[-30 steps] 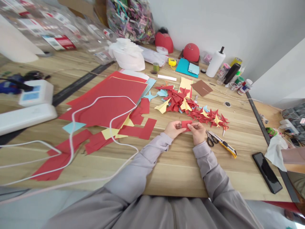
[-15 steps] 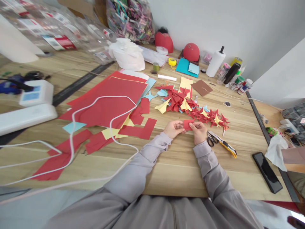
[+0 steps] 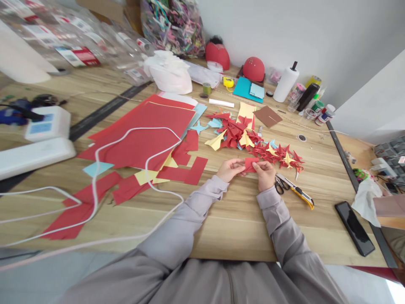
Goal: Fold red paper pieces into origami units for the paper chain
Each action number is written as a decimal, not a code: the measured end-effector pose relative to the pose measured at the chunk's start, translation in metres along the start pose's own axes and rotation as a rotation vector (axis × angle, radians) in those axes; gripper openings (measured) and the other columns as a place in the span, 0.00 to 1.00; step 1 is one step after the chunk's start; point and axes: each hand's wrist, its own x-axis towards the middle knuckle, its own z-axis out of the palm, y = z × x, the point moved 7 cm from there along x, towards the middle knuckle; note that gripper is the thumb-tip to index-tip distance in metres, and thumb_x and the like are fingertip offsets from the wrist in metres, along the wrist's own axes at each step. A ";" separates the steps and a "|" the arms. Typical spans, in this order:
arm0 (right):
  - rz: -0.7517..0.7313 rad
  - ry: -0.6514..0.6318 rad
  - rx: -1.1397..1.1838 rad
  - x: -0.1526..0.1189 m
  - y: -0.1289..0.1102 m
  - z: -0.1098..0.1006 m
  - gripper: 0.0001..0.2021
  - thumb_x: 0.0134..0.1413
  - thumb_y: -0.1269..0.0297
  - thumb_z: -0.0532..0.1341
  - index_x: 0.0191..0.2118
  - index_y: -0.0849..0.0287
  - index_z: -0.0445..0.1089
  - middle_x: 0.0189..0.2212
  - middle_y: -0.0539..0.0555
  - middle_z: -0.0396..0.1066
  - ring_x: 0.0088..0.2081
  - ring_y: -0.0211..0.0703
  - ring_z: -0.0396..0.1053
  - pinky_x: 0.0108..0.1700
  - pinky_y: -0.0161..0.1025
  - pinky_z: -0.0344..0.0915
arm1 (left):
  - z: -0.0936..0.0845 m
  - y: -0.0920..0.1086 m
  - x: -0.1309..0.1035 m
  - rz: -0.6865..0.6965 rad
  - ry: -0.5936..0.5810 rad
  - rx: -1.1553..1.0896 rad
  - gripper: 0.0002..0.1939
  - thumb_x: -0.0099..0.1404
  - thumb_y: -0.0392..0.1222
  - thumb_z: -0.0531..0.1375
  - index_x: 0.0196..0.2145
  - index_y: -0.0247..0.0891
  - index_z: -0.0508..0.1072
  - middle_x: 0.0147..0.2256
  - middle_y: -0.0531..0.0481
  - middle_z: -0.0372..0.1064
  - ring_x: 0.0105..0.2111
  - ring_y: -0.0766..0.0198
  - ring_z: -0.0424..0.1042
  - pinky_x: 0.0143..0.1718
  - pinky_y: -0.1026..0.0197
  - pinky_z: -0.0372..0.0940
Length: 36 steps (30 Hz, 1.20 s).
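A: Where to look for the small red rectangular piece of paper [image 3: 251,165]?

B: Between both hands, just in front of the row of red and yellow folded-paper stars [image 3: 279,156].

A: And how held?

B: By the right hand [image 3: 265,174], in a nearly closed pinch, thumb on the upper side; fingers underneath hidden. By the left hand [image 3: 230,170] too, seemingly, with thumb and fingertips close together at the left edge. How firmly, cannot tell.

A: How to fold such a small piece well?

B: Align the edges first; then press from the middle of the crease outward, with the thumb. Mind the black-handled scissors [image 3: 279,187] and the yellow-and-silver cutter knife [image 3: 298,193], both near the right hand.
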 end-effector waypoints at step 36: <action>0.099 -0.291 -0.038 -0.011 -0.001 0.022 0.15 0.41 0.55 0.63 0.17 0.60 0.62 0.12 0.45 0.62 0.16 0.31 0.59 0.22 0.32 0.58 | 0.003 -0.001 -0.005 0.021 0.043 0.167 0.15 0.41 0.44 0.67 0.22 0.30 0.70 0.15 0.52 0.69 0.15 0.69 0.66 0.19 0.66 0.62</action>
